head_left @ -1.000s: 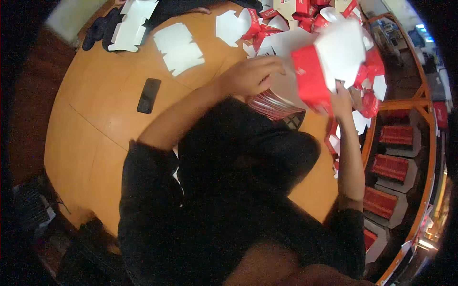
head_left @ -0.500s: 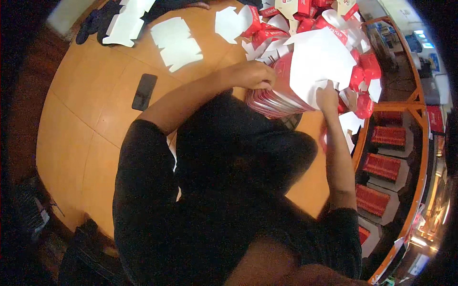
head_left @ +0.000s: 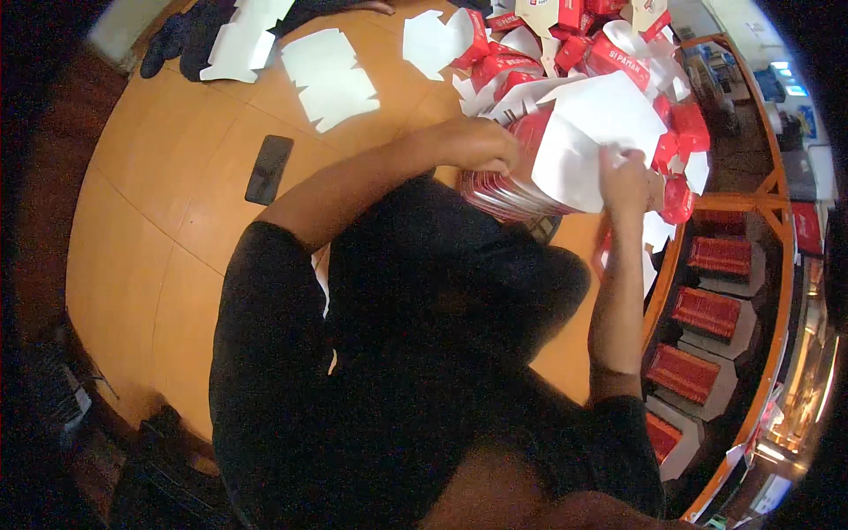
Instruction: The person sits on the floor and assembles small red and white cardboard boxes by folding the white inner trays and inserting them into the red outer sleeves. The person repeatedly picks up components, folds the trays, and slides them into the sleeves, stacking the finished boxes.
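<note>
A leaning stack of nested red-and-white paper food boxes [head_left: 499, 194] stands in front of my legs, right of centre. Curled fingers of my left hand [head_left: 481, 146] grip the left edge of the stack. At its upper right side, my right hand [head_left: 625, 181] pinches the white upper part of the top paper box [head_left: 570, 163], its fingers closed and slightly blurred. The white inside of that box shows, with its flaps tilted up. My right fingertips are partly hidden against the white card.
Folded red-and-white boxes [head_left: 503, 64] lie heaped behind the stack. A black phone [head_left: 269, 170] and a flat white carton blank [head_left: 331, 81] rest on the wooden surface at left. Beyond an orange wooden rail [head_left: 767, 353] are several box stacks [head_left: 707, 311]. Another person's dark clothing appears at the far left.
My right hand has moved slightly right and down, and the top box's white opening has tilted and spread. My left hand has shifted slightly right, staying at the stack's edge.
</note>
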### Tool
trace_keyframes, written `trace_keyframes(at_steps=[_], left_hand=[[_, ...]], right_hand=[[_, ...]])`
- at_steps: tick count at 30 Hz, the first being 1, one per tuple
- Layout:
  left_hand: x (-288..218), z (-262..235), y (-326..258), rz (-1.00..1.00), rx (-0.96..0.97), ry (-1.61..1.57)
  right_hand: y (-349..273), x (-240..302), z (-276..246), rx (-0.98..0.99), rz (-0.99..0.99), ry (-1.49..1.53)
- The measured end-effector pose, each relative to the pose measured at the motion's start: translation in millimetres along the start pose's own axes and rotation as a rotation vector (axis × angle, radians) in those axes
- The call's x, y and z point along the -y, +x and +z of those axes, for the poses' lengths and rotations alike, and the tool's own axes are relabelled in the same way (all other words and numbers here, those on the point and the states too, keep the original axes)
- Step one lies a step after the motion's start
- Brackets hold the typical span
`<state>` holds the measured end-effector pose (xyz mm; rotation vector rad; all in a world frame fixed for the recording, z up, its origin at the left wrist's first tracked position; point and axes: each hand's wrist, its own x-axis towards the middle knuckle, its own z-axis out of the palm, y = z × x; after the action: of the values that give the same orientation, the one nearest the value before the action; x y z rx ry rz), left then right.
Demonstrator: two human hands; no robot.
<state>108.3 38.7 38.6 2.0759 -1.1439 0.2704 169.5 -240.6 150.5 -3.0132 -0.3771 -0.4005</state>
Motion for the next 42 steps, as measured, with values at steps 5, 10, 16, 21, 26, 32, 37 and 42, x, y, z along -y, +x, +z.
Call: trace_keyframes(at_steps=[5,10,16,21,26,32,37,42], left_hand=[[4,2,2,0.042,0.117,0.108],[8,1,6,0.065,0.02,0.535],[32,8,11,0.035,-0.024,0.553],[20,6,2,0.034,-0.153,0.43],[19,6,3,0.021,-0.142,0.403],[9,1,9,-0.038,-0.056,0.432],[7,7,7,-0.216,-0.163,0.219],[-21,14,15,-0.119,-0.217,0.365]], right_hand=[[0,97,13,0.254,-0.087,0.26],[8,102,20,0.316,-0.254,0.027],[14,112,19,0.418,-0.233,0.049],[23,111,16,0.653,-0.377,-0.051],[32,105,39,0.618,-0.49,-0.129],[11,96,5,0.526,-0.126,0.361],[-35,-21,6,-0.028,0.213,0.806],[-117,-265,140,-0.194,1.0,1.11]])
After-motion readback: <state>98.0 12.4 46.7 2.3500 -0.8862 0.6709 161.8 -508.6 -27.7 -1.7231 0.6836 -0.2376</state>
